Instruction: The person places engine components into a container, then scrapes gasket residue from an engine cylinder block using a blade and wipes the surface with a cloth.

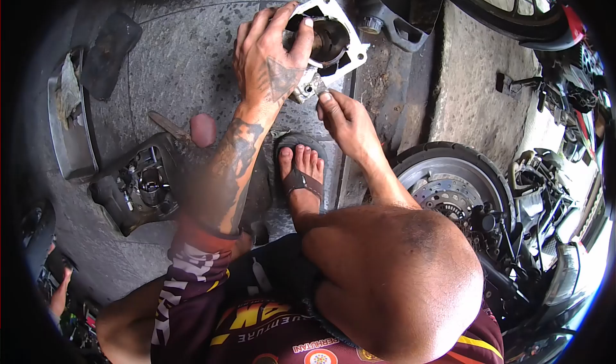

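Note:
My left hand [273,53] is wrapped over the left side of an engine cylinder block [350,33], with the thumb over the edge of its round bore. The block's pale, flat face is turned up toward me, and the bore looks dark inside. At the block's lower corner, my right hand [346,121] is closed in a pinch, thumb on top. A small, flat grey piece shows at those fingertips against the metal; its kind is not clear. My sandaled foot [301,178] is on the floor just below the block.
On the left are a cylinder head [151,184] in a dark holder, a wooden handle [167,124], a reddish rounded object [203,130], a metal tray [54,123] and a black pad [112,53]. A wheel with a brake disc [439,187] lies right; a black container [401,27] stands above.

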A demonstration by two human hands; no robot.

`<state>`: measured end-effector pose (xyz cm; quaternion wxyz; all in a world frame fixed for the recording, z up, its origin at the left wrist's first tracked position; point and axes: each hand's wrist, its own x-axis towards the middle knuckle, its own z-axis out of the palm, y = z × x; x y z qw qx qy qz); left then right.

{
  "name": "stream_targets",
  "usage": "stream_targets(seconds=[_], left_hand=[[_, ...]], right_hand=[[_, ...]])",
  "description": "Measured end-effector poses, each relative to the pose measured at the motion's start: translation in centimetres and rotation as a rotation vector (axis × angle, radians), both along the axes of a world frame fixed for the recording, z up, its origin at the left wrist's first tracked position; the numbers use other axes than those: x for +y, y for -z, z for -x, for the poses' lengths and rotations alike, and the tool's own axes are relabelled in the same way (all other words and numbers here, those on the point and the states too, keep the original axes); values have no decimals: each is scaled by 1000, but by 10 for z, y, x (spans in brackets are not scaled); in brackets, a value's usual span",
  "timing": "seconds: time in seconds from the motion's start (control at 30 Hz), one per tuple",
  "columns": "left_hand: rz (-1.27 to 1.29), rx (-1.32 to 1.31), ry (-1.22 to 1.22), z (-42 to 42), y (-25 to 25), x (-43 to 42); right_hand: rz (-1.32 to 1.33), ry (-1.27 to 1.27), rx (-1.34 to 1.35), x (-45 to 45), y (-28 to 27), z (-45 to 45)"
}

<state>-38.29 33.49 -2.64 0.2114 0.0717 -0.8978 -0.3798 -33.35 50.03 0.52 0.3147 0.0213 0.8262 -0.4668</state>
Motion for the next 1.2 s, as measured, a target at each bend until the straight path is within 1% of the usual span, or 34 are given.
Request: stream_targets(seconds=[0.03, 0.1, 0.13, 0.3, 0.37, 0.43, 0.5, 0.57, 0.63, 0.73, 0.77, 0.9, 0.97, 1.0, 1.03, 1.1, 1.2], left_hand=[[-2, -11, 3, 2, -1, 0], [-5, -23, 7, 5, 0, -1], [4, 1, 8, 5, 0, 0], [-17, 2, -15, 6, 6, 2], [-19, 45, -38, 8, 12, 3], [-15, 36, -37, 7, 10, 3], [-12, 26, -24, 7, 10, 2], [-3, 22, -30, 6, 8, 2], [1, 15, -10, 6, 5, 2], [-3, -1, -11, 5, 5, 2], [-1, -2, -15, 5, 6, 2], [-23, -20, 14, 4, 3, 0], [-20, -7, 23, 5, 4, -1], [-21, -5, 29, 5, 4, 0], [-22, -10, 33, 5, 3, -1], [-20, -13, 48, 5, 3, -1], [-8, -62, 113, 5, 0, -6]], right_hand=[[-43, 6, 69, 1, 0, 0], [-148, 9, 312, -3, 1, 1], [-136, 8, 375, -6, 1, 1], [-213, -70, 406, -4, 0, 3], [-185, -85, 390, -4, 3, 2], [-197, -106, 368, -6, -1, 1], [-147, -98, 344, -6, 0, 2], [-67, -126, 196, 1, -2, 12], [56, -118, -91, 11, 2, 23], [186, -102, -310, 17, -5, 34], [188, -106, -312, 19, -4, 35], [260, -127, -276, 25, 4, 28], [230, 69, -88, 25, 7, 17], [87, 29, 9, 22, 5, 15], [-19, 1, 46, 20, 5, 12], [-96, -29, 153, 11, 0, 6], [-87, -18, 218, -1, -1, -5]])
